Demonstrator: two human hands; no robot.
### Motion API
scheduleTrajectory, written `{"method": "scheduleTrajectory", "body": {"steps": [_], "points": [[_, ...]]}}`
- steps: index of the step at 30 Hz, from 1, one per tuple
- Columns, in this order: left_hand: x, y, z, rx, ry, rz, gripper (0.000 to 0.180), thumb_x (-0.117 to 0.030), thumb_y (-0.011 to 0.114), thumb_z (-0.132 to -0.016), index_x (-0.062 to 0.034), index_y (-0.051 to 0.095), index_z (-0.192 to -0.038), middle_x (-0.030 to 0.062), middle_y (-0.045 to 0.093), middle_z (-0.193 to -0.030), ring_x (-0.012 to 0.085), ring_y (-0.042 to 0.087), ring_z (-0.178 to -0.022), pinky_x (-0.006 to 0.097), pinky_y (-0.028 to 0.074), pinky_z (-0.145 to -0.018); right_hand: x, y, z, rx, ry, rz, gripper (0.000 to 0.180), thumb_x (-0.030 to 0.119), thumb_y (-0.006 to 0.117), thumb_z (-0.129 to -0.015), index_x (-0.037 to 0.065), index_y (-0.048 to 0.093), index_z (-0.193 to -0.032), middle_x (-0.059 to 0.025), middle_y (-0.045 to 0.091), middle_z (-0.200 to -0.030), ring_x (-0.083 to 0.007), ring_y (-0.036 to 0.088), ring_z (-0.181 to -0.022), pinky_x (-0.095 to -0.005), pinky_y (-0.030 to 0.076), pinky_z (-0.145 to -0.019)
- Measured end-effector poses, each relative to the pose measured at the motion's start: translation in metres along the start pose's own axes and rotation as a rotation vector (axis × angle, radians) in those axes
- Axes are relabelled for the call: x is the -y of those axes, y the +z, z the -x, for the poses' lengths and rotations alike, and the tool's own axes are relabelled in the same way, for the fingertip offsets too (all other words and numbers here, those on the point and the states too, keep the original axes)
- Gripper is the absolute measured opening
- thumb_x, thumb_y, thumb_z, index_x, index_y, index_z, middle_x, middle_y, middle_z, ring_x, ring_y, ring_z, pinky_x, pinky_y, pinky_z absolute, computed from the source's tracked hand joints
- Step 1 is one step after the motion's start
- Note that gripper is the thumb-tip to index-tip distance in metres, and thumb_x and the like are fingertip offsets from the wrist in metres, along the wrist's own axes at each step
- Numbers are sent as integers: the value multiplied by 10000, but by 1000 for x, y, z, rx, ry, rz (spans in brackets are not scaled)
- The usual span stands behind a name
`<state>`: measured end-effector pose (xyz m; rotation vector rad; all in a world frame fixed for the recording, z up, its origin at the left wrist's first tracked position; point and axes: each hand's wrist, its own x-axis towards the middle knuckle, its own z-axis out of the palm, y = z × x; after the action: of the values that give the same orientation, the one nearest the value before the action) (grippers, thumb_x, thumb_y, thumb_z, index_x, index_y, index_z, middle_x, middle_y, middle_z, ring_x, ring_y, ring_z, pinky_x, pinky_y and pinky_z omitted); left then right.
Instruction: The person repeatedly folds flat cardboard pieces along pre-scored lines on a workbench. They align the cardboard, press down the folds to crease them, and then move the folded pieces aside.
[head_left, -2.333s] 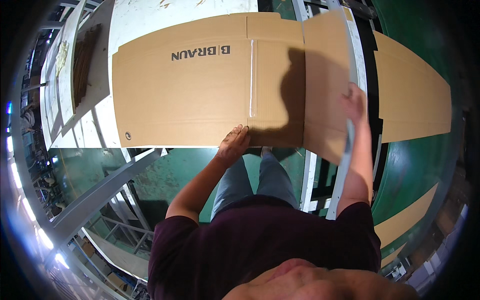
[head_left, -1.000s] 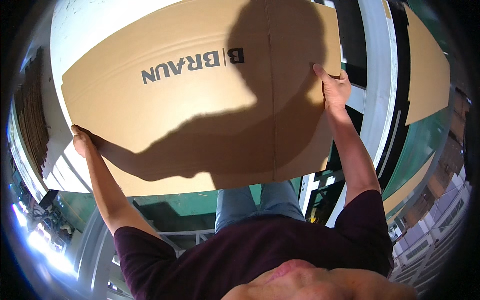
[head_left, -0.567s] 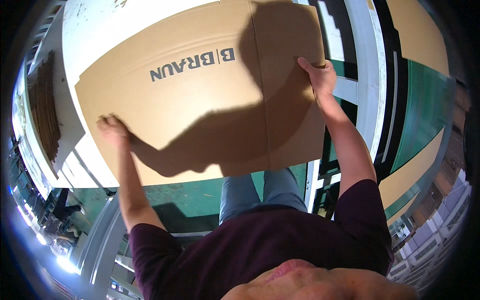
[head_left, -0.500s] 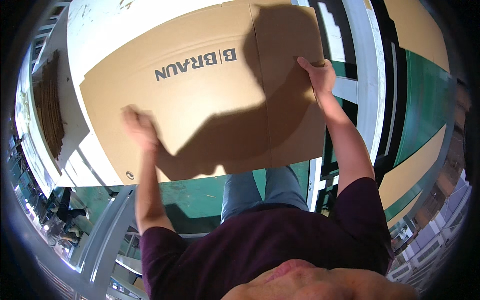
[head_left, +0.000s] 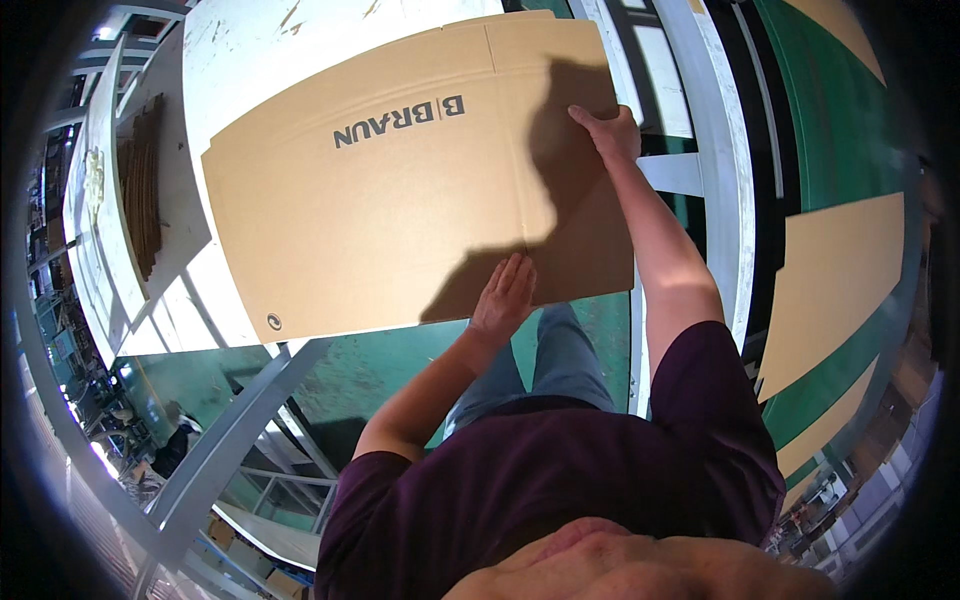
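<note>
Person: seen from above, in a dark purple shirt and blue-grey trousers, both bare forearms reaching forward from the lower edge.
Left hand (head_left: 505, 293): flat and open, fingers straight and close together, palm pressed on the near edge of the cardboard sheet; it grips nothing.
Right hand (head_left: 610, 132): curled over the right edge of the sheet, thumb on the top face and the fingers wrapped out of sight, so it holds the sheet by that edge.
Cardboard sheet (head_left: 400, 180): a large flattened brown box with fold creases and dark printing, lying flat on the white table, its near edge sticking out over the table's rim above the person's legs; the person's shadow falls across its right half.
White table (head_left: 250, 40): scuffed top, bare at its far-left part beyond the sheet.
Metal frame (head_left: 705, 120): pale rails running away just right of the sheet.
Floor (head_left: 820, 110): green, with more flat brown cardboard panels (head_left: 835, 280) lying well to the right.
Stack of cardboard (head_left: 145, 185): dark, edge-on, at far left on a side surface.
</note>
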<state>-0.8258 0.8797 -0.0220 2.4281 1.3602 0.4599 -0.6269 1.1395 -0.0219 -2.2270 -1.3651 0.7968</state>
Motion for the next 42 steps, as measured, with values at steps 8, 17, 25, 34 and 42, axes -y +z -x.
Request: {"method": "scheduleTrajectory", "body": {"steps": [8,17,25,34,42], "points": [[-18,-4,-28,53,140,-100,410,-322,726,-668,-6,607,-899,171,536,-1037,348,488,-1086,505,402,-988,-71,-56,9,24,-456,-211,742,337,781,-679,0,482,-1269,-219,534,-1233,-345,469,-1198,-419,384,-999],[-28,-21,-42,98,319,-298,344,-295,700,-656,-17,594,-829,195,545,-1020,385,511,-1045,505,425,-954,-310,-346,56,-494,21,1070,546,44,551,-795,116,428,-1322,-121,400,-1389,-311,341,-1311,-465,289,-1070],[-22,-8,-37,161,118,-178,359,-317,692,-737,7,588,-848,197,557,-1062,349,530,-1039,428,437,-955,-263,-360,-13,-511,-442,555,443,49,633,-668,36,570,-1105,-184,602,-1101,-349,581,-999,-417,465,-873],[-17,3,-3,99,9,-130,666,-333,778,-623,55,532,-1104,210,519,-1162,373,482,-1121,428,406,-1000,5,-529,144,-1199,-853,-698,162,162,648,-847,17,646,-774,-103,665,-746,-146,619,-672,-263,481,-602],[-22,4,-26,128,28,-127,568,-223,765,-626,58,546,-1069,208,510,-1170,372,471,-1134,427,401,-1006,-213,-449,-70,-891,149,-350,719,371,831,-610,-61,523,-1095,-232,594,-1137,-341,581,-1066,-427,468,-890]]}}
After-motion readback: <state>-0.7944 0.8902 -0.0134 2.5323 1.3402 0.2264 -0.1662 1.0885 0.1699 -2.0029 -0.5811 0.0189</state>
